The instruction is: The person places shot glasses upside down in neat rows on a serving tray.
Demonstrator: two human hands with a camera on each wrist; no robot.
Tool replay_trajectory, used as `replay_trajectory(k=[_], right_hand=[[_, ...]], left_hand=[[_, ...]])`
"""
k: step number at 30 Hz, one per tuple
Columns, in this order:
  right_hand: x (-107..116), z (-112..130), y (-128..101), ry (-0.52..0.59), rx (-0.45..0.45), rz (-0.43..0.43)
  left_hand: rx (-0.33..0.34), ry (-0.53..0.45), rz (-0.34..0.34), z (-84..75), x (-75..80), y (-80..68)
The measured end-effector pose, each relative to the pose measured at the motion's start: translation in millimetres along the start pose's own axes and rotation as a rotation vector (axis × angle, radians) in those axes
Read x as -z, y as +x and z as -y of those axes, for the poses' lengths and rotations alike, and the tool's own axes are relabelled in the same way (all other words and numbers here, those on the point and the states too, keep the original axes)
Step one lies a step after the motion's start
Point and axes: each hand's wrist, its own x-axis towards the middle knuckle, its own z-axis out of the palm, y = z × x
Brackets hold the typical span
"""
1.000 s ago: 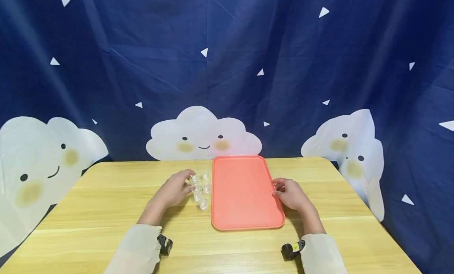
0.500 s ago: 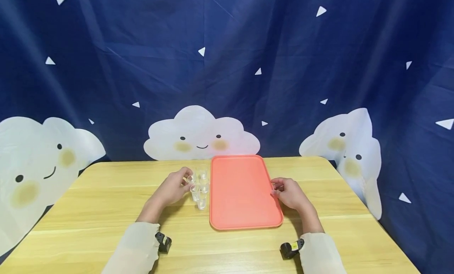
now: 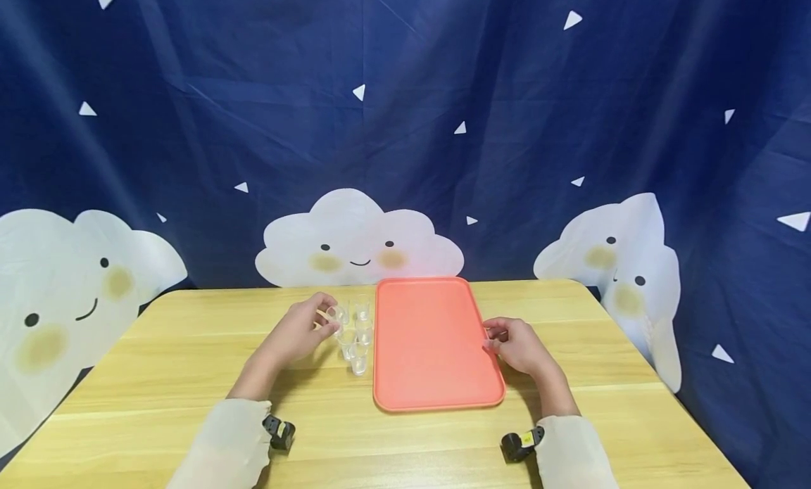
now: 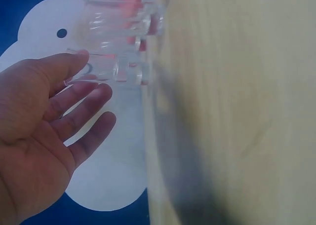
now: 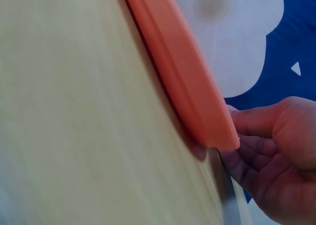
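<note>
"Head view first: what lay on the table [image 3: 380, 447], and where?"

"A red tray [image 3: 437, 348] lay lengthwise, one short end towards the person. A cluster of small clear cups [image 3: 359, 362] stood just beside its left edge, close enough, I'd judge, that both could be reached without leaning. Behind hung a dark blue cloth [image 3: 412, 158] with white clouds [image 3: 359, 243]."

"And the left hand [image 3: 300, 331]?"

"It pinched one clear cup [image 4: 106, 69] on the outer side of the cluster. In the left wrist view the thumb lay over the rim, with a finger on the other side, while the remaining fingers spread free."

"Why hold it up there?"

"Probably because the neighbouring cups crowded in, and the rim was the easiest part to reach. So small a cup likely needed only a light touch."

"Was it lifted?"

"I couldn't tell whether its base touched the wood."

"What of the right hand [image 3: 516, 345]?"

"It grasped the tray's right rim between thumb and fingers, on the side away from the cups. My guess is that this steadied the tray. The low rim seemed to offer little more than a fingertip hold. Whether that edge was slightly raised, I couldn't tell."
</note>
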Motion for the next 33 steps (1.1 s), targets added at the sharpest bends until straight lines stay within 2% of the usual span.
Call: replay_trajectory(k=[10, 20, 28, 33], right_hand=[[0.2, -0.2, 0.2, 0.025, -0.006, 0.001], [-0.5, -1.1, 0.8, 0.021, -0.006, -0.006], [-1.0, -1.3, 2.1, 0.020, 0.008, -0.012], [-1.6, -2.8, 2.1, 0.024, 0.005, -0.015]], left_hand=[[-0.084, 0.022, -0.082, -6.1, 14.3, 9.4], [-0.175, 0.036, -0.067, -24.9, 23.0, 36.1], [-0.185, -0.036, -0.014, -43.1, 21.5, 60.1], [-0.176, -0.139, -0.024, -55.0, 13.5, 75.9]])
